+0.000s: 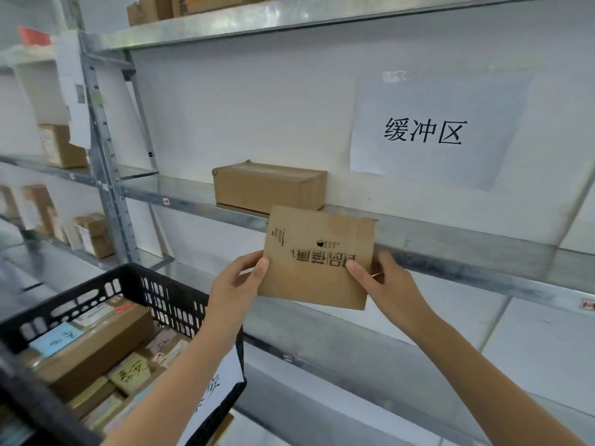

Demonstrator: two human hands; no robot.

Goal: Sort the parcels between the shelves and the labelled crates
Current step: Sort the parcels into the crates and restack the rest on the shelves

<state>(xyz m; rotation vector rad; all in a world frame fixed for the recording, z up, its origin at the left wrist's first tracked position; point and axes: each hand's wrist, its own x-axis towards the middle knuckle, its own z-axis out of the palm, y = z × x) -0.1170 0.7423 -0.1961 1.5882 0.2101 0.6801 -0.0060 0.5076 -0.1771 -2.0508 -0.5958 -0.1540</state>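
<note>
Galvanised steel shelf [467, 235] spans the view, with a brown carton [269, 186] at its rear edge and bare metal to the right of it. The flat cardboard parcel [317, 268] stands upright just before the shelf's front edge, its long axis parallel to that edge. The left hand [238, 284] pinches the parcel's left edge and the right hand [389, 284] its right edge. Both hands are equally near the shelf. Placement probably requires a push forward and slightly up.

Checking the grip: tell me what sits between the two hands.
A flat cardboard parcel; the left hand grips its left side, the right hand its right side. The head view shows this.
</note>
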